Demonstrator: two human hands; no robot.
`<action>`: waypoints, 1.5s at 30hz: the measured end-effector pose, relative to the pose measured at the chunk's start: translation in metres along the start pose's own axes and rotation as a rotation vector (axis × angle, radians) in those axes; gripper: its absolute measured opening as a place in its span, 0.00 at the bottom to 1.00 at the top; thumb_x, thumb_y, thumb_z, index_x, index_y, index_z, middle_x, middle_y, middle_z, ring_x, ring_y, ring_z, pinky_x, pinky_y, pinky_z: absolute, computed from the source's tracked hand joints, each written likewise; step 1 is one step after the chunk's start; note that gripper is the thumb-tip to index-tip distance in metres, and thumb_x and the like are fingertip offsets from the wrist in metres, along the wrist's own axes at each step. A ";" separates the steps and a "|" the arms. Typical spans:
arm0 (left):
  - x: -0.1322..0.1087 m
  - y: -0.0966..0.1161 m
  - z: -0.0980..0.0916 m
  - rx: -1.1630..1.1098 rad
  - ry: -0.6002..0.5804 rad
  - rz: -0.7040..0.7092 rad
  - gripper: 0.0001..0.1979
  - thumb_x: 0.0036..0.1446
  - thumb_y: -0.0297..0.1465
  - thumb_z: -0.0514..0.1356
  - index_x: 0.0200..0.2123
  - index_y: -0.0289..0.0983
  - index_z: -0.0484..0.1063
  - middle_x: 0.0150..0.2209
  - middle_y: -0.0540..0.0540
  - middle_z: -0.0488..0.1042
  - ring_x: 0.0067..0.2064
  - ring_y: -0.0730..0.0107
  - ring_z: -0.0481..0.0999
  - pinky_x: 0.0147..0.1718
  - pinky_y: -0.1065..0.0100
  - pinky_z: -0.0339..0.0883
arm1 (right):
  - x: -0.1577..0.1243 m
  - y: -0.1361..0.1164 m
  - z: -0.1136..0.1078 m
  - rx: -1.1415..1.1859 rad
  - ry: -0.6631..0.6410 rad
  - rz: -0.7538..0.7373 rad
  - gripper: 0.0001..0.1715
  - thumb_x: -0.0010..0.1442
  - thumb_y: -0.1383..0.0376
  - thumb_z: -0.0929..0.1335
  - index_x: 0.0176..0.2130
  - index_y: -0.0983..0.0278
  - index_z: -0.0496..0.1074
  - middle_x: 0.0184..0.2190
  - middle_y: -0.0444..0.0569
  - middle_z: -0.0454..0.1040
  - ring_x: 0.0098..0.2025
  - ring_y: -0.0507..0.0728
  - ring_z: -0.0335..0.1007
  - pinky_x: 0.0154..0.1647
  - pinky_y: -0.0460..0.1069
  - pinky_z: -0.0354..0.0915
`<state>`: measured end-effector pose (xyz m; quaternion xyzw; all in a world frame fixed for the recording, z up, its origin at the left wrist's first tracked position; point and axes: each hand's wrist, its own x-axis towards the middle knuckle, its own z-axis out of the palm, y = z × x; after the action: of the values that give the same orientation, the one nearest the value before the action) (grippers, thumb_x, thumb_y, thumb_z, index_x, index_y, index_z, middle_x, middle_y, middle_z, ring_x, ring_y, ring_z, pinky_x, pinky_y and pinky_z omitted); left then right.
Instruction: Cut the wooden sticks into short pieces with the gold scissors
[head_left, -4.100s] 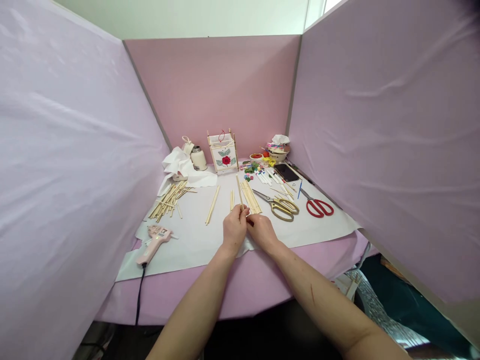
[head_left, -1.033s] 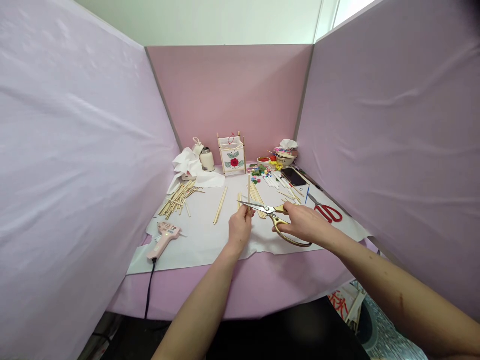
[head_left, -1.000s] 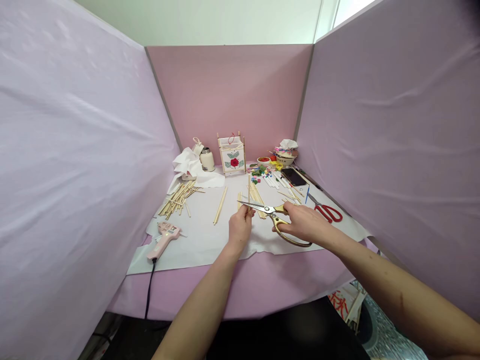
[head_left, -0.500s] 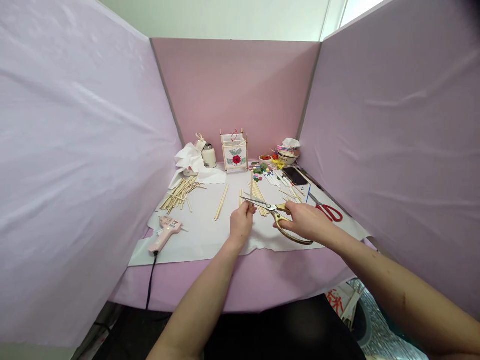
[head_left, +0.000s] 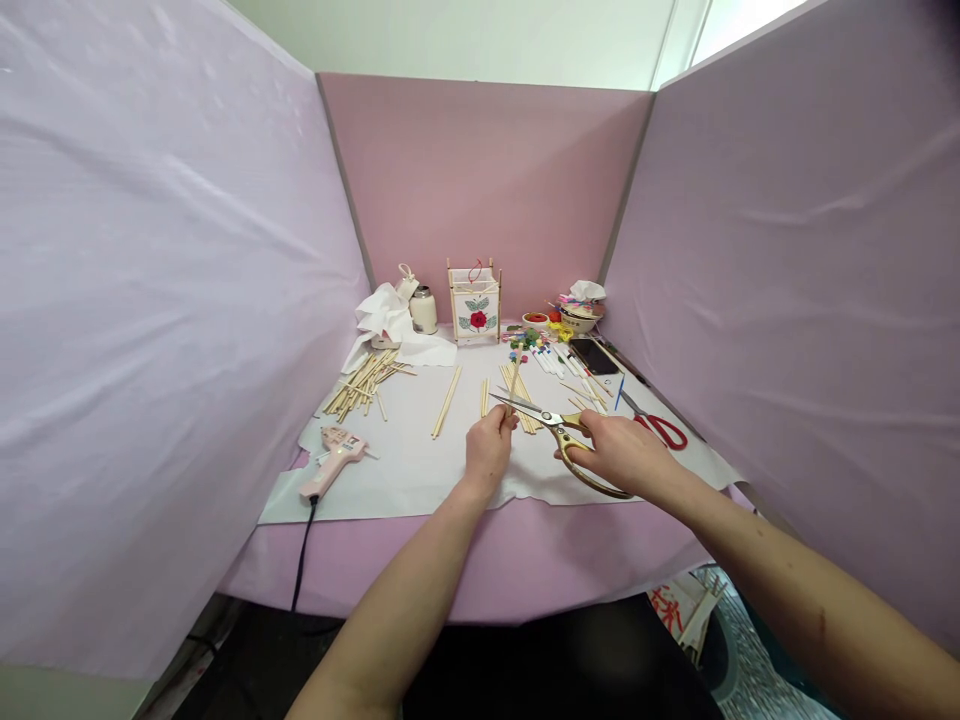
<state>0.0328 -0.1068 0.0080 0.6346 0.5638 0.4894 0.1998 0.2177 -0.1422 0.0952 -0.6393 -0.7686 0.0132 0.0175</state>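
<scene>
My left hand (head_left: 489, 446) is closed around the lower part of a thin wooden stick (head_left: 517, 368), which points up and away from me. In my right hand (head_left: 616, 447) is a pair of gold-handled scissors (head_left: 564, 437), fingers through the handles. The scissor blades reach left across the stick just above my left fingertips, slightly parted. Behind my hands several more wooden sticks (head_left: 529, 405) lie on the white paper, and a pair of sticks (head_left: 447, 402) lies farther left. Whether the blades press on the stick, I cannot tell.
A pink glue gun (head_left: 335, 462) with a black cord lies at left, below a stick pile (head_left: 364, 386). At the back stand a jar (head_left: 423, 311) and a stick-framed lantern (head_left: 475, 306). Markers (head_left: 547, 360), a phone (head_left: 592, 356) and red-handled scissors (head_left: 661, 430) lie at right.
The stick's top leans more to the right than before. Both hands and the scissors appear slightly farther right, while the whole view has also shifted a little.
</scene>
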 end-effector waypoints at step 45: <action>0.007 0.017 -0.030 -0.670 -0.672 -0.435 0.15 0.58 0.41 0.52 0.31 0.35 0.67 0.17 0.57 0.51 0.17 0.81 0.46 0.17 0.75 0.43 | -0.009 0.049 0.054 1.022 -0.273 -0.176 0.19 0.55 0.51 0.67 0.29 0.64 0.62 0.24 0.40 0.56 0.25 0.48 0.49 0.24 0.44 0.48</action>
<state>0.0153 -0.1138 0.0378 0.5262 0.3998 0.3595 0.6588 0.2649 -0.1418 0.0388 -0.4747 -0.7103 0.4673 0.2275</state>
